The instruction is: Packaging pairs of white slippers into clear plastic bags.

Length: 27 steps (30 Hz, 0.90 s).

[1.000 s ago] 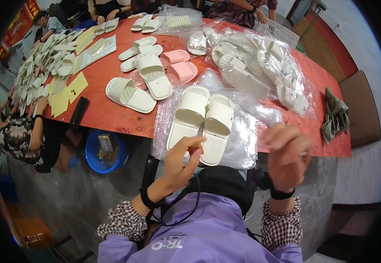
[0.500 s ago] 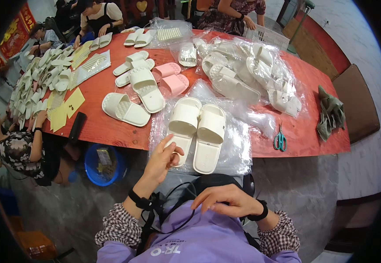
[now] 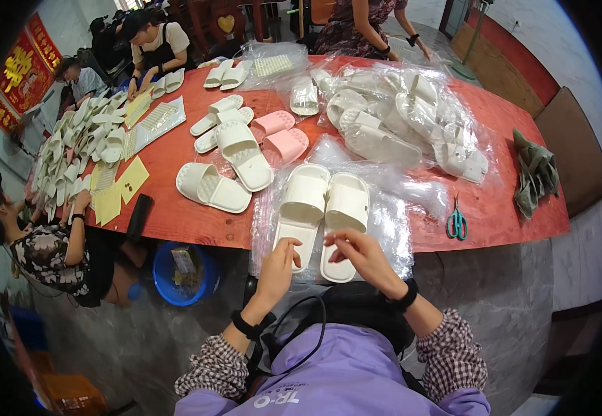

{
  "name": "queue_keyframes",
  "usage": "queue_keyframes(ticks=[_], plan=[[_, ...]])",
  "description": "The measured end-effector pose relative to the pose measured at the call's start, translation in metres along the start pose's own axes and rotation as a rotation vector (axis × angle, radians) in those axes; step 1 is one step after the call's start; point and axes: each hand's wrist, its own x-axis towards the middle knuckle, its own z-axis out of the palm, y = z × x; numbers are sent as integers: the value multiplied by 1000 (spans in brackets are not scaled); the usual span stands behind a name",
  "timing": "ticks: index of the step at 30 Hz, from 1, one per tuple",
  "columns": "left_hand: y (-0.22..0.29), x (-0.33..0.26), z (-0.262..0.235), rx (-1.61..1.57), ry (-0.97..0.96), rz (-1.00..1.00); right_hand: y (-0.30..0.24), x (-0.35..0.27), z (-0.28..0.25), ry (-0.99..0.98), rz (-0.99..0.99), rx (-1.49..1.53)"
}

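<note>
A pair of white slide slippers lies side by side on clear plastic bags (image 3: pixel 399 243) at the table's near edge, toes pointing away. My left hand (image 3: pixel 277 269) is at the heel of the left slipper (image 3: pixel 306 187), fingers bent and a gap between thumb and forefinger. Over the footbed of the right slipper (image 3: pixel 348 208) hovers or rests my right hand (image 3: pixel 367 253); contact cannot be made out. Its fingers are loosely bent and apart, with nothing in them.
Left of the pair are loose white slippers (image 3: pixel 211 191) and pink slippers (image 3: pixel 285 145). Bagged slippers (image 3: pixel 384 132) heap up behind. Green-handled scissors (image 3: pixel 456 225) and a dark green cloth (image 3: pixel 536 173) lie right. A blue bucket (image 3: pixel 212 277) stands below. Other people work around the red table (image 3: pixel 509 229).
My right hand has moved up from my lap to the right slipper. My left hand has shifted slightly lower against the left slipper. The whole view has shifted a little.
</note>
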Motion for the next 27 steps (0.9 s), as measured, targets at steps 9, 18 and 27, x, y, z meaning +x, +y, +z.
queue_keyframes(ticks=[9,18,27], plan=[[1,-14,5,2,-60,52,30,28,14,26,22,-10],[-3,-7,10,52,-3,374,51,32,17,23,-6,-94],[-41,2,-11,43,104,91,49,18,-25,266,107,44]])
